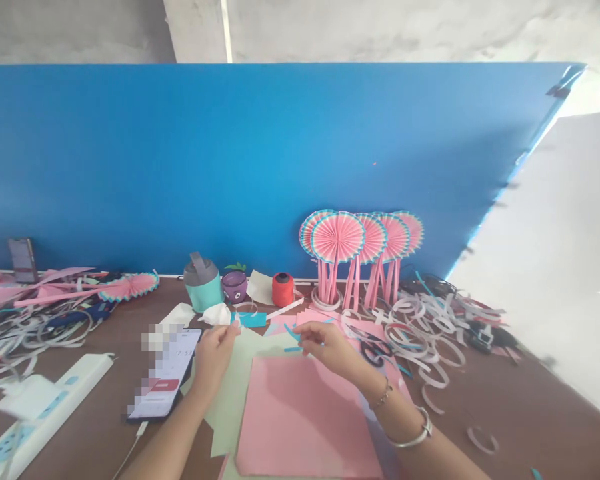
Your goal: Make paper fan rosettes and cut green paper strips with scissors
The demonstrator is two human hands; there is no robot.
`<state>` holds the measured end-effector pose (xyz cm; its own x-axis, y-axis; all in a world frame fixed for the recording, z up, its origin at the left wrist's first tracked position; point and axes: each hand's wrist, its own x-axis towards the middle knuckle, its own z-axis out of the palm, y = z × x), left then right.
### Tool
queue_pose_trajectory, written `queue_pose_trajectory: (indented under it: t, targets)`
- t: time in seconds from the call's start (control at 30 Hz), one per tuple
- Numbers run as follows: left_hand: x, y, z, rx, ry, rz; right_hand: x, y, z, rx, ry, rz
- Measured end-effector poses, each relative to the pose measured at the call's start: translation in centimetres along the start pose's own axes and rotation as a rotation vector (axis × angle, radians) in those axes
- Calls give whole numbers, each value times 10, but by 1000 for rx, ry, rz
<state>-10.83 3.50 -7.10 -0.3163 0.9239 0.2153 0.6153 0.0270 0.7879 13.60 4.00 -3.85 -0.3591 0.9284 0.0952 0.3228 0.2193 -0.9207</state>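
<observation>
My left hand is raised over the edge of the pale green paper, thumb and forefinger pinched together. Something small and whitish shows at its fingertips, too small to name. Across from it, my right hand has its fingers closed on a thin blue paper strip. Below the hands lies a pink paper sheet, overlapping the green one. A blue paper piece rests just beyond my left fingertips. Scissors, partly covered by strips, lie to the right of my right hand.
Pink paper fans on sticks stand against the blue partition. Curled white strips pile up at right. A phone, power strip, teal cup, purple pot and red container are also on the table.
</observation>
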Motion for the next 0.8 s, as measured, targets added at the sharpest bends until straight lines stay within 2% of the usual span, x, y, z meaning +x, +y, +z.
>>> queue_pose_trajectory:
  t: [0.1, 0.17, 0.23, 0.3, 0.37, 0.43, 0.5, 0.63, 0.8]
  targets:
    - [7, -9, -3, 234, 144, 111, 0, -3, -1, 36, -36, 27]
    - [6, -9, -1, 231, 217, 199, -2, -5, 0, 63, -63, 48]
    - [1, -3, 3, 129, 131, 314, -3, -7, 1, 87, -90, 56]
    - [-6, 6, 7, -13, -63, 378, -5, -8, 3, 106, -121, 44]
    - [-12, 14, 10, -140, -231, 331, -6, -8, 4, 120, -146, 30]
    - [-15, 18, 10, -186, -338, 263, -6, -7, 4, 127, -156, 24]
    - [-15, 18, 8, -113, -379, 256, -4, -5, 4, 133, -148, 28]
    - [-8, 10, -1, 171, -365, 279, -2, 3, 2, 143, -124, 107]
    - [-4, 4, -5, 315, -429, 210, -1, 13, 4, 113, -205, 211]
